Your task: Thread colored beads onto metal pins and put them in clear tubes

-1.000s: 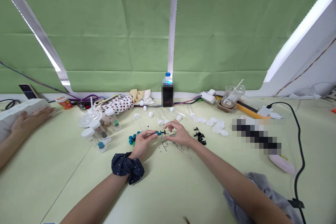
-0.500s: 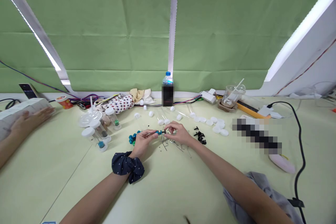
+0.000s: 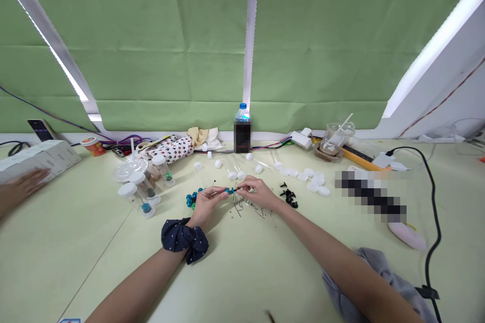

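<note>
Pinched closed between thumb and fingers, the left hand has hold of a small blue piece, while the right hand draws its thumb and fingertips together on a black peg at the three o'clock end of that piece. Both sit in front of the person, just above the pale table. Counting clock directions from the blue piece, thin metal rods lie scattered near it at about five o'clock, partly hidden by the right hand. Blue balls cluster at nine, beside the left hand, and loose black pegs lie at three. Round white caps spread farther out in that direction. Jars with white lids stand toward nine, and a bottle rises near twelve. Well beyond the jars, a co-worker's hand rests against white boxes.
</note>
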Available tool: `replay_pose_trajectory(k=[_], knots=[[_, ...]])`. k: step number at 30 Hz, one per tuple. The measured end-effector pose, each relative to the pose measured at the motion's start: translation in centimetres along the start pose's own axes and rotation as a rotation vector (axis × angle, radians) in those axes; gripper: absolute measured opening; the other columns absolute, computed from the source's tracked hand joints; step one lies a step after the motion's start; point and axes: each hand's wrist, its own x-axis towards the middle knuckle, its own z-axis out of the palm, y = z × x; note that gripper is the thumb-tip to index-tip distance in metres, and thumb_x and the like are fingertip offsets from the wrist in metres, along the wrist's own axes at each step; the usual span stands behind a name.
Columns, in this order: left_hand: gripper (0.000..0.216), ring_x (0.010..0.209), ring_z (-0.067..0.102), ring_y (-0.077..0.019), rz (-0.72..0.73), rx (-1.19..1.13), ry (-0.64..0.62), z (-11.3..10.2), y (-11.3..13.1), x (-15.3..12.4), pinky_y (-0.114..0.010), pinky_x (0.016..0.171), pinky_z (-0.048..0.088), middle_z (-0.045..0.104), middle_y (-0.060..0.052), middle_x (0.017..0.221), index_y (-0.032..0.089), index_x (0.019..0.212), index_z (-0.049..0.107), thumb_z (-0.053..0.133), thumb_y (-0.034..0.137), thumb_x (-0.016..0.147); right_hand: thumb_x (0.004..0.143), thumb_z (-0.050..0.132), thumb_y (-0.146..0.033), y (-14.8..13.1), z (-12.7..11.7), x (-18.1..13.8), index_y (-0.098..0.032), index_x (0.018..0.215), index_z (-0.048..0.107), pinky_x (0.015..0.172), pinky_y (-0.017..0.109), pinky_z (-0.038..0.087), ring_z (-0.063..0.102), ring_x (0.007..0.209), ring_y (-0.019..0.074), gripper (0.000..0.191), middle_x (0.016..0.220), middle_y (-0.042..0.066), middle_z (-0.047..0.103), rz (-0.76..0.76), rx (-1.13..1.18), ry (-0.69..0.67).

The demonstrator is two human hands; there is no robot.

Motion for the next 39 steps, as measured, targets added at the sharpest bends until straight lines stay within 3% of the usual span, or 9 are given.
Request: replay_pose_trajectory(k=[18,22,25,39], knots=[[0.016,0.079,0.063,-0.0188,-0.002,0.005,-0.014,-0.04,-0.1,0.09,-0.034,0.077,0.05,0.071,-0.006,0.084,0.016,0.076,0.073,0.078,0.019,0.061,0.092,0.041,-0.039,0.26,0.19,0.0,-0.016,0.076,0.066,0.068,0.026,0.041,0.052,0.071,0.015,0.037,0.069,0.004,0.056,0.002,-0.073,-0.057],[0.017,0.079,0.063,-0.0185,0.004,0.013,-0.012,-0.09,-0.1,0.09,-0.034,0.076,0.05,0.071,-0.006,0.084,0.015,0.076,0.073,0.078,0.019,0.061,0.086,0.051,-0.041,-0.18,-0.05,-0.02,-0.017,0.09,0.063,0.065,0.024,0.041,0.051,0.067,0.0131,0.028,0.069,0.001,0.055,0.041,-0.015,-0.042],[0.017,0.076,0.063,-0.0177,-0.006,0.017,-0.004,-0.11,-0.04,0.05,-0.034,0.076,0.05,0.071,-0.006,0.082,0.016,0.076,0.073,0.078,0.02,0.061,0.077,0.064,-0.04,-0.55,-0.31,-0.09,-0.018,0.102,0.055,0.063,0.023,0.04,0.048,0.059,0.0108,0.034,0.062,-0.005,0.05,0.057,0.042,-0.063],[0.018,0.075,0.063,-0.018,-0.01,0.049,0.002,-0.04,0.26,-0.01,-0.034,0.075,0.05,0.07,-0.007,0.082,0.016,0.076,0.073,0.079,0.022,0.06,0.08,0.059,-0.036,-0.37,0.05,-0.11,-0.017,0.096,0.058,0.057,0.022,0.036,0.043,0.056,0.0098,0.025,0.059,-0.005,0.046,0.087,0.118,-0.074]])
